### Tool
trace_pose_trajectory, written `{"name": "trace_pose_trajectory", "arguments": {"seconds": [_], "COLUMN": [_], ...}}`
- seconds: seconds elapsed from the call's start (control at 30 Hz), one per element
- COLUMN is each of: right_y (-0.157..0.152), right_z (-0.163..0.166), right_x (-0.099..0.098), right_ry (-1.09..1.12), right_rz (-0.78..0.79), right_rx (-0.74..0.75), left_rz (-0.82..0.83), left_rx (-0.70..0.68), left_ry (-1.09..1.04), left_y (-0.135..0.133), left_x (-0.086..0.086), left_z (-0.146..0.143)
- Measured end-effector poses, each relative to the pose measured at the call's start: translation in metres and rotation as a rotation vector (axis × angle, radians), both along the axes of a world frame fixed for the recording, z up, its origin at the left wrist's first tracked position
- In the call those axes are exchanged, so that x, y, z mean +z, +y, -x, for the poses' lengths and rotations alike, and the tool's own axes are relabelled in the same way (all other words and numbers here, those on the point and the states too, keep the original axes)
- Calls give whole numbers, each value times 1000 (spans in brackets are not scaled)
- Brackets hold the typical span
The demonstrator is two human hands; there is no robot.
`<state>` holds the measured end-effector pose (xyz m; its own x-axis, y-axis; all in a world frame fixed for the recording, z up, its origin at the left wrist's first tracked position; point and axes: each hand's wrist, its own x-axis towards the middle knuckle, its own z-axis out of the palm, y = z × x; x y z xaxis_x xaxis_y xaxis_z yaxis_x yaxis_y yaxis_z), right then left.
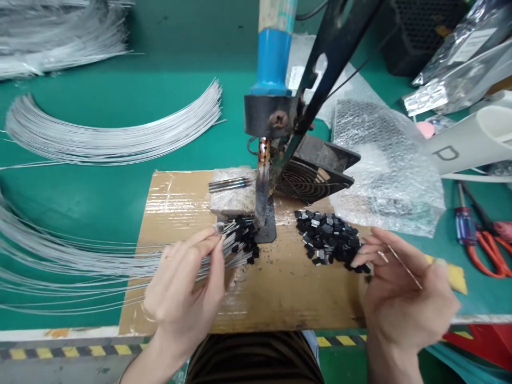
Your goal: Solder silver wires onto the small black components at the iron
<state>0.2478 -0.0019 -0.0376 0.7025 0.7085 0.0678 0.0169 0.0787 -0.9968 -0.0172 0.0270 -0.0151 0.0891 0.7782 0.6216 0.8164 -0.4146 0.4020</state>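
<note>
My left hand [186, 274] is closed in a pinch at the black-tipped ends of a bundle of thin grey wires [120, 266]. A wire seems to be between its thumb and forefinger, but the fingertips partly hide it. Black connector-like pieces [246, 234] cluster at the wire ends, just beneath the soldering iron [262, 197], which points down in its stand. My right hand [408, 293] holds a thin metal rod [404, 266] across its fingers. Its fingertips reach the edge of a pile of small black pieces [328, 237]. A small shiny bit [383, 256] shows by those fingers.
Brown cardboard [280, 298] covers the work spot on the green mat [160, 101]. Behind stands a small black fan [316, 176], near bubble wrap [384, 165]. Another wire bundle [120, 141] lies back left. Red-handled pliers [488, 256] and a screwdriver [465, 224] lie right.
</note>
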Motion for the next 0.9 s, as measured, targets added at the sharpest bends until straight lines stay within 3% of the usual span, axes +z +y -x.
{"name": "trace_pose_trajectory", "arguments": {"seconds": [0.13,0.3,0.37,0.47,0.6,0.7,0.8,0.9], "right_y": [-5,-8,-9,-9,-7,-6,-4,-3], "right_z": [1,5,2,-2,-1,4,7,7], "right_x": [-4,-13,-16,-18,-16,-12,-10,-9], "right_ry": [-85,-85,-98,-105,-100,-96,-115,-122], "right_rz": [150,151,142,157,186,170,148,159], "right_rx": [3,93,91,69,60,41,17,16], "left_rz": [98,189,173,213,273,295,300,277], "left_rx": [-7,83,128,189,192,191,178,160], "left_ry": [-33,-69,-31,124,154,137,105,52], "left_y": [-4,4,25,79,167,215,234,232], "left_x": [-9,7,14,16,0,-16,-25,-24], "left_z": [1,19,35,63,88,92,92,95]}}
